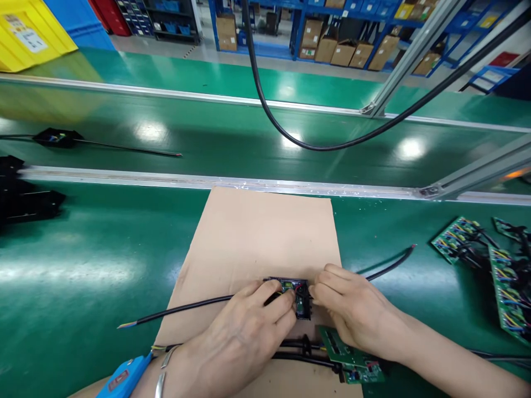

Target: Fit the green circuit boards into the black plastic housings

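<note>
A small black housing (pixel 304 309) with a green circuit board inside lies on a brown cardboard sheet (pixel 269 232). My left hand (pixel 253 320) rests over its left part, fingers bent and pressing on it. At its right end my right hand (pixel 352 304) has its fingers closed around something hidden, where a black cable (pixel 392 267) comes out. Another black cable (pixel 186 307) with bare coloured wire ends leaves the housing to the left. Below the hands, green circuit boards (pixel 344 351) with black cables lie on the cardboard. A blue tool (pixel 126 377) is beside my left wrist.
More wired circuit boards (pixel 508 293) are at the right. Black housings (pixel 31 202) sit at the left edge. Beyond a metal rail (pixel 166 179), a cabled housing (pixel 58 137) lies on a green surface. A thick black cable (pixel 315 147) hangs above. A yellow bin (pixel 31 38) stands back left.
</note>
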Demonstrator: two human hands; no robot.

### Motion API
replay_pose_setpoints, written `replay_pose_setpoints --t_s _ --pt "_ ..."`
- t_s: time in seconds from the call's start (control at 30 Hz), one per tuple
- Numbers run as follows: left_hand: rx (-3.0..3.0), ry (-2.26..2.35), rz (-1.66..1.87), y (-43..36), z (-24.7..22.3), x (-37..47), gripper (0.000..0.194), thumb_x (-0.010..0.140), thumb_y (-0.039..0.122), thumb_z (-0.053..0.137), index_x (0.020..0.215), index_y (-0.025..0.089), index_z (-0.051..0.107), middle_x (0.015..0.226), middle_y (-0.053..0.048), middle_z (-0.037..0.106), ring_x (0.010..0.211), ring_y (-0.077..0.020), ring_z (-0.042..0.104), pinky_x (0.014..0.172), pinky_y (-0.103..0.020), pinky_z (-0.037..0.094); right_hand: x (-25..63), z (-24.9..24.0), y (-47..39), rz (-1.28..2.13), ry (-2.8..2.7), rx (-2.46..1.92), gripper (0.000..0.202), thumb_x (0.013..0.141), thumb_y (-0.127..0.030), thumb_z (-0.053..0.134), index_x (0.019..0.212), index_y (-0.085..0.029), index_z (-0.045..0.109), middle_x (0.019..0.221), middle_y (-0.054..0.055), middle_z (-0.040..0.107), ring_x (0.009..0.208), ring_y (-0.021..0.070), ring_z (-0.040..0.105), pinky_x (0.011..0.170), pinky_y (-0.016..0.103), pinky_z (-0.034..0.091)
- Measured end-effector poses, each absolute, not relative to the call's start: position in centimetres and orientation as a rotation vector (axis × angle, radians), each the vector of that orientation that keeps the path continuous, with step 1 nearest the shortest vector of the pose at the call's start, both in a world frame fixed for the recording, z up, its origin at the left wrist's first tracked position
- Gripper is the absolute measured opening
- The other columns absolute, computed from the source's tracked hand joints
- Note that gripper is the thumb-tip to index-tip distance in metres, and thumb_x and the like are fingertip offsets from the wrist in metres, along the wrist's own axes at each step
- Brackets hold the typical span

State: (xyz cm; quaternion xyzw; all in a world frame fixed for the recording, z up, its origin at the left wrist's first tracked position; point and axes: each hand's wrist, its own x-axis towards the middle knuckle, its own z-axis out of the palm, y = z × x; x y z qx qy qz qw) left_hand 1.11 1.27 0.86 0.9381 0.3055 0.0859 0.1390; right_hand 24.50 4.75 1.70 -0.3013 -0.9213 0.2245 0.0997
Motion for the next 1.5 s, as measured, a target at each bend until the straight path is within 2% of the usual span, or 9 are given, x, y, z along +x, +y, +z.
replay_pose_setpoints --t_s 0.2,0.37,0.47,0.63,0.8,0.97,1.17,1.37,1.5 --pt "2.688 0.875 0.209 1.4 0.6 1.0 0.033 0.097 0.014 0.031 0.120 0.013 0.055 0.120 -0.009 0.059 0.110 -0.0270 0.050 0.093 -0.043 0.049 24.9 2.0 4.4 0.492 -2.859 -0.883 0.026 0.086 0.002 0.036 0.077 -0.018 0.048 0.080 0.003 0.050 0.073 0.0183 0.040 0.063 0.033 0.030" --pt "2.689 0.951 0.217 1.2 1.0 1.3 0.040 0.095 0.013 0.030 0.132 0.010 0.046 0.116 -0.011 0.058 0.105 -0.0270 0.051 0.092 -0.044 0.049 23.7 2.2 4.0 0.292 -3.007 -0.868 0.012 0.087 -0.009 0.048 0.083 -0.018 0.052 0.081 0.004 0.052 0.074 0.0206 0.043 0.064 0.035 0.033" --pt "2.677 1.005 0.123 0.9 1.5 1.9 0.039 0.092 0.012 0.034 0.127 0.010 0.050 0.110 -0.011 0.058 0.101 -0.0278 0.051 0.090 -0.047 0.049 23.4 1.8 3.9 0.217 -3.019 -0.925 0.009 0.085 -0.009 0.051 0.082 -0.018 0.053 0.080 0.005 0.052 0.074 0.0215 0.043 0.064 0.035 0.034" --pt "2.757 1.021 0.175 0.6 1.2 2.0 0.048 0.083 0.005 0.039 0.131 0.007 0.047 0.119 -0.014 0.055 0.105 -0.0284 0.050 0.092 -0.046 0.048 24.6 0.8 3.6 0.379 -2.879 -1.062 0.017 0.086 -0.004 0.045 0.085 -0.017 0.055 0.090 0.007 0.052 0.081 0.0213 0.045 0.071 0.035 0.037" --pt "2.675 0.992 0.266 0.8 0.5 1.2 0.061 0.075 0.003 0.044 0.136 0.011 0.044 0.118 -0.011 0.056 0.107 -0.0259 0.050 0.096 -0.041 0.045 25.9 0.4 3.1 0.503 -2.598 -1.106 0.019 0.095 -0.017 0.047 0.111 -0.019 0.057 0.098 0.008 0.055 0.088 0.0219 0.045 0.075 0.037 0.036" --pt "2.661 1.029 0.127 0.7 0.9 1.5 0.069 0.074 0.006 0.046 0.142 0.015 0.036 0.121 -0.010 0.056 0.102 -0.0279 0.050 0.092 -0.045 0.045 25.6 0.2 3.1 0.590 -2.502 -1.079 0.019 0.095 -0.012 0.043 0.101 -0.018 0.060 0.091 0.006 0.056 0.084 0.0199 0.044 0.074 0.036 0.034" --pt "2.609 1.045 0.083 0.5 1.6 2.6 0.061 0.080 0.010 0.046 0.140 0.012 0.039 0.125 -0.011 0.057 0.108 -0.0293 0.047 0.097 -0.050 0.035 24.8 0.5 3.4 0.574 -2.586 -1.016 0.027 0.096 -0.010 0.040 0.075 -0.017 0.056 0.076 0.002 0.054 0.075 0.0170 0.042 0.067 0.033 0.030" --pt "2.388 1.082 0.431 2.3 2.9 0.8 0.046 0.083 0.014 0.051 0.128 0.025 0.053 0.122 -0.005 0.057 0.110 -0.0249 0.048 0.093 -0.045 0.037 25.4 0.0 3.0 0.563 -2.519 -1.053 0.026 0.094 -0.007 0.040 0.089 -0.017 0.063 0.084 0.005 0.058 0.081 0.0191 0.046 0.070 0.034 0.032" --pt "2.166 1.258 0.600 3.6 2.7 -1.3 0.029 0.088 0.016 0.050 0.114 0.025 0.060 0.108 -0.003 0.060 0.103 -0.0197 0.053 0.089 -0.039 0.042 25.8 0.0 2.6 0.547 -2.454 -1.027 0.021 0.095 -0.013 0.045 0.106 -0.017 0.062 0.095 0.007 0.058 0.087 0.0212 0.047 0.074 0.036 0.036"
